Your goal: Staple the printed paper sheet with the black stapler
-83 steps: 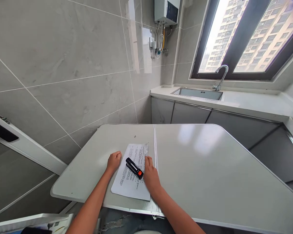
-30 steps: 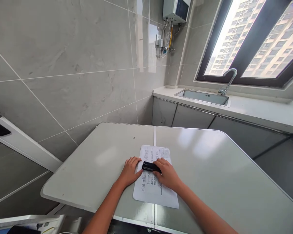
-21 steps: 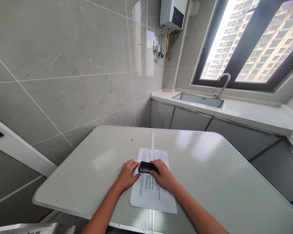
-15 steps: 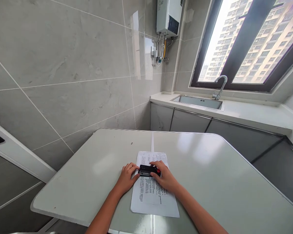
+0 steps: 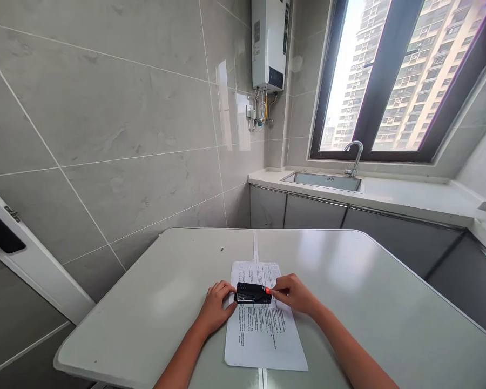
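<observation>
A black stapler (image 5: 251,293) with an orange-red part at its right end lies on its side across a printed sheet of paper (image 5: 263,346). My left hand (image 5: 217,307) has the stapler's left end between its thumb and fingers. At the other end, my right hand (image 5: 295,293) is closed, with thumb and forefinger at the red part. How firmly the right fingertips grip it is hard to see. The paper lies flat over the table's centre seam, printed lines showing above and below the stapler.
The pale table (image 5: 166,324) has rounded corners and a seam down its middle. Small dark bits (image 5: 222,249) lie beyond the paper. Behind are a counter with a sink (image 5: 326,182) and faucet (image 5: 354,158), and a wall-mounted water heater (image 5: 268,46). A door (image 5: 40,259) stands at left.
My right hand has moved off the stapler's top to its red right end, fingers drawn together. My left hand stays at the left end. The camera view has tilted up.
</observation>
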`<state>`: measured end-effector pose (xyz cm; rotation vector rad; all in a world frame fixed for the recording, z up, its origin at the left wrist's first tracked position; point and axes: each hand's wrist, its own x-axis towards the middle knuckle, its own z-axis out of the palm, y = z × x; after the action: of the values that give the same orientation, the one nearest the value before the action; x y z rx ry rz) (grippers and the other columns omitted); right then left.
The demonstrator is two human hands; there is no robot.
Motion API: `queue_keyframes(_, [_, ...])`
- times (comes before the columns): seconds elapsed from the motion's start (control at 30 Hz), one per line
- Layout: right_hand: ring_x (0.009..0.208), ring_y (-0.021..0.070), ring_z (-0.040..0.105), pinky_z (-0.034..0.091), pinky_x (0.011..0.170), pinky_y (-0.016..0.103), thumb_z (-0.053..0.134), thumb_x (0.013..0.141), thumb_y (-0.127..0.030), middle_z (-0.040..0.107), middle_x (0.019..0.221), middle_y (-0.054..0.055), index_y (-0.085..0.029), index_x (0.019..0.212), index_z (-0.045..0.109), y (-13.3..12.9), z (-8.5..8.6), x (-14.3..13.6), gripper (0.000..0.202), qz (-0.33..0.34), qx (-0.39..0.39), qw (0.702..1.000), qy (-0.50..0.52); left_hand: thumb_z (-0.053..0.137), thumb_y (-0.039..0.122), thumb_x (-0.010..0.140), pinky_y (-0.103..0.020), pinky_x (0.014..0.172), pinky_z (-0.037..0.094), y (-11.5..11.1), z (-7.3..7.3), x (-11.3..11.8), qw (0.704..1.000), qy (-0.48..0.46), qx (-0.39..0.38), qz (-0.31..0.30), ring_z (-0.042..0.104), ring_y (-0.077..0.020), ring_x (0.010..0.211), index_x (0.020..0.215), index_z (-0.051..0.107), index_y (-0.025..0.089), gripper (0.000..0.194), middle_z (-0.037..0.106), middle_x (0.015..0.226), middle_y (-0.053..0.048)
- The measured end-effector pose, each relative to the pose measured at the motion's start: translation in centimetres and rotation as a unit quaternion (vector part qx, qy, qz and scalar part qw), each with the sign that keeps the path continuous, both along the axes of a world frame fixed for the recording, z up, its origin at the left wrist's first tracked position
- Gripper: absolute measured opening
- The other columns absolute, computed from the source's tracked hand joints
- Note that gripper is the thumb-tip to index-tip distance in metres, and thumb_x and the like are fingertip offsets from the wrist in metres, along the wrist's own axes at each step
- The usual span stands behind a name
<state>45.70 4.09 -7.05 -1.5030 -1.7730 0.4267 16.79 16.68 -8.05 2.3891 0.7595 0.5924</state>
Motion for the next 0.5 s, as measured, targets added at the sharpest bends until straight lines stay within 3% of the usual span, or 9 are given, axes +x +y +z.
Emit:
queue_keyframes(0.13, [0.058, 0.0118, 0.022, 0.022, 0.055, 0.029, 0.055, 0.094, -0.039, 0.028, 0.058, -0.004, -0.019, 0.051, 0.039, 0.1, 0.0, 0.0, 0.05, -0.014, 0.003, 1.0, -0.001, 0.066, 0.027, 0.086, -0.045, 0.1, 0.042, 0.2, -0.2, 0.0, 1.0, -0.009, -0.015, 0.0, 0.059, -0.0285, 0.112, 0.107, 0.07, 0.027, 0.022, 0.066, 0.115, -0.007])
queue_keyframes(0.3, [0.06, 0.0122, 0.023, 0.024, 0.056, 0.028, 0.05, 0.096, -0.053, 0.03, 0.059, -0.003, -0.019, 0.053, 0.044, 0.0, 1.1, -0.6, 0.056, -0.016, 0.007, 1.0, 0.025, 0.067, 0.03, 0.085, -0.044, 0.098, 0.042, 0.3, -0.6, 0.2, 1.0, -0.013, -0.005, 0.003, 0.059, -0.029, 0.11, 0.104, 0.07, 0.026, 0.02, 0.067, 0.112, -0.007])
queue_keyframes(0.4, [0.059, 0.0123, 0.025, 0.025, 0.055, 0.028, 0.051, 0.095, -0.057, 0.032, 0.058, -0.003, -0.019, 0.054, 0.049, -0.1, 1.3, -0.8, 0.056, 0.0, -0.005, 1.0, 0.016, 0.069, 0.029, 0.082, -0.042, 0.095, 0.043, 1.1, 0.0, 0.6, 1.0, 0.005, 0.012, 0.001, 0.059, -0.0279, 0.107, 0.098, 0.069, 0.024, 0.017, 0.066, 0.107, -0.007])
queue_keyframes(0.5, [0.059, 0.0122, 0.022, 0.022, 0.055, 0.029, 0.052, 0.095, -0.052, 0.028, 0.058, -0.003, -0.019, 0.051, 0.041, -0.1, 1.0, -0.6, 0.056, 0.01, -0.009, 1.0, 0.005, 0.072, 0.027, 0.075, -0.034, 0.081, 0.046, 2.3, 1.3, 0.9, 0.996, 0.05, 0.011, -0.067, 0.058, -0.0231, 0.091, 0.091, 0.066, 0.022, 0.017, 0.063, 0.096, -0.004])
